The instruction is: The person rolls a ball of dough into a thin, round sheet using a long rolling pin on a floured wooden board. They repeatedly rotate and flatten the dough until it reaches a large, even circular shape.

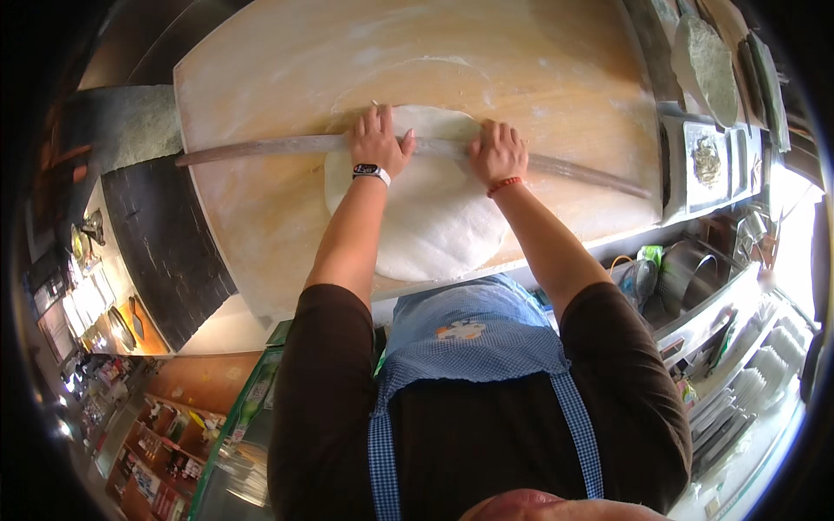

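Note:
A long, thin wooden rolling pin (260,148) lies crosswise over a large round sheet of pale dough (436,215). My left hand (381,144) grips the pin left of its middle, fingers over the top and thumb pointing inward. On the other side my right hand (499,153) is closed over the pin, near the dough's right edge. Dough shows both beyond the pin and on my side of it, reaching almost to the board's near edge. Beneath everything is a floured wooden board (573,84), marked by a faint flour arc beyond the dough.
A dark slab (163,241) adjoins the board's left side. Right of the board stand metal trays (707,159) with food in one. Below them sit a large metal pot (687,277) and stacked white dishes (759,378). A green-edged glass case (244,417) is at lower left.

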Available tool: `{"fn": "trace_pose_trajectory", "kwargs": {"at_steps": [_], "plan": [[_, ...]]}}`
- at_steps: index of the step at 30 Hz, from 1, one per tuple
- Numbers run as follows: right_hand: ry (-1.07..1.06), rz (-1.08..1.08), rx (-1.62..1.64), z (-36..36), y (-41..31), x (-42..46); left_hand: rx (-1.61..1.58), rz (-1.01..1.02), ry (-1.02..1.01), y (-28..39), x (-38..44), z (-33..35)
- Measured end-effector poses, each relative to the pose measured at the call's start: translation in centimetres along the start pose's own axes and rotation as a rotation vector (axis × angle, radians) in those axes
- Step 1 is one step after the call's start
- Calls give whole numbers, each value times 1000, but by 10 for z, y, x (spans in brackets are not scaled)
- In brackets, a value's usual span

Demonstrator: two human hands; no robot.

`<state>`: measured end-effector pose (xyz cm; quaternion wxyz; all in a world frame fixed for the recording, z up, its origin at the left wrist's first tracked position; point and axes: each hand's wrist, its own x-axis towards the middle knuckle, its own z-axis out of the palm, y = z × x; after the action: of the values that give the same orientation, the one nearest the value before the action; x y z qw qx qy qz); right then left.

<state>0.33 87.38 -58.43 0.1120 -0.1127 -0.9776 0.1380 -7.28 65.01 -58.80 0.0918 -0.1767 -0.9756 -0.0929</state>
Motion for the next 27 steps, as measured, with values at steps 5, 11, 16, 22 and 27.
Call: {"fn": "trace_pose_trajectory", "kwargs": {"at_steps": [5, 11, 16, 22, 27], "plan": [[-13, -130, 109, 0, -13, 14, -89, 36, -32, -5, 17, 7], [-80, -183, 125, 6, -33, 43, -29, 117, -98, -21, 56, 16], [-121, -171, 74, 19, -43, 64, -138, 91, -203, -23, 93, 18], [-50, -228, 55, 30, -51, 85, -90, 21, -248, -13, 125, 7], [-48, -200, -10, 43, -49, 103, -67, -21, -66, -10, 138, 8]]}}
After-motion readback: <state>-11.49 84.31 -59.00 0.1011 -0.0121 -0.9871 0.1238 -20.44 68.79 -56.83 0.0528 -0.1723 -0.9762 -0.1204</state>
